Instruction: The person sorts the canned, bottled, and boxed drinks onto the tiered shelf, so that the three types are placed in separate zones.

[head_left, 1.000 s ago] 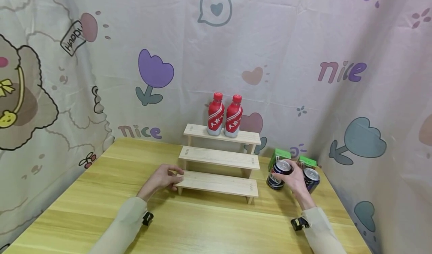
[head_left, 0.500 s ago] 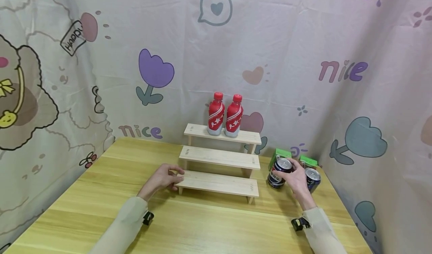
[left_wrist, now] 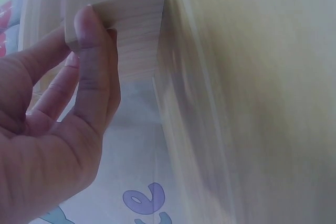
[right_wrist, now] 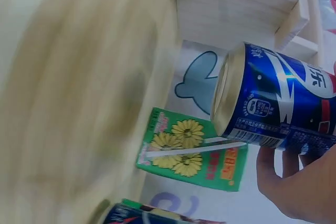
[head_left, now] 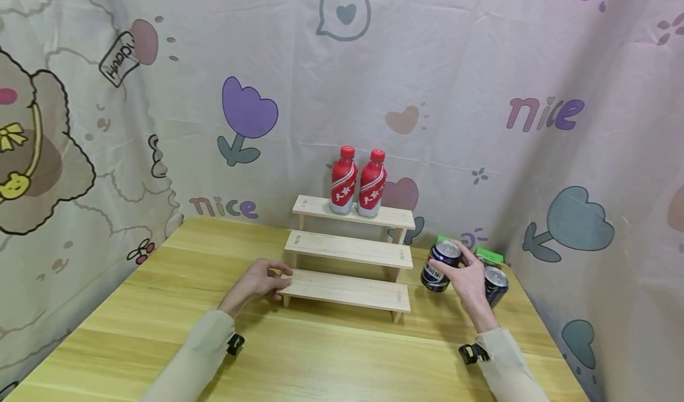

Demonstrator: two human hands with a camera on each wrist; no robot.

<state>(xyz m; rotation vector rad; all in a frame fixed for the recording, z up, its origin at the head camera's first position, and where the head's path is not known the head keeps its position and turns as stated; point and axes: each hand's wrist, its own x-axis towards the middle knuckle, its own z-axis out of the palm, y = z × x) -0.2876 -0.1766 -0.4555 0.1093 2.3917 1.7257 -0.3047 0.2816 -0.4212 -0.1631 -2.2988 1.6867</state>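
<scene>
A dark blue soda can [head_left: 435, 274] is gripped near its top by my right hand [head_left: 469, 278], to the right of a three-step wooden shelf [head_left: 347, 247]. In the right wrist view, the bottom of that soda can [right_wrist: 262, 98] shows, raised off the tabletop. My left hand [head_left: 260, 280] pinches the left end of the lowest step; in the left wrist view, its thumb and fingers lie around the end of the board [left_wrist: 128, 3]. Two red bottles [head_left: 343, 182] stand upright on the top step. The two lower steps carry nothing.
A second blue can [head_left: 496, 284] stands right of my right hand. Behind the cans are two green drink cartons, one [right_wrist: 194, 150] with straws on its side, the other [head_left: 488, 256] partly hidden. A printed curtain [head_left: 454, 63] hangs behind the wooden table [head_left: 320, 360].
My right hand has lifted the soda can slightly and moved it a little left, so it covers more of the carton behind. My left hand stays on the shelf.
</scene>
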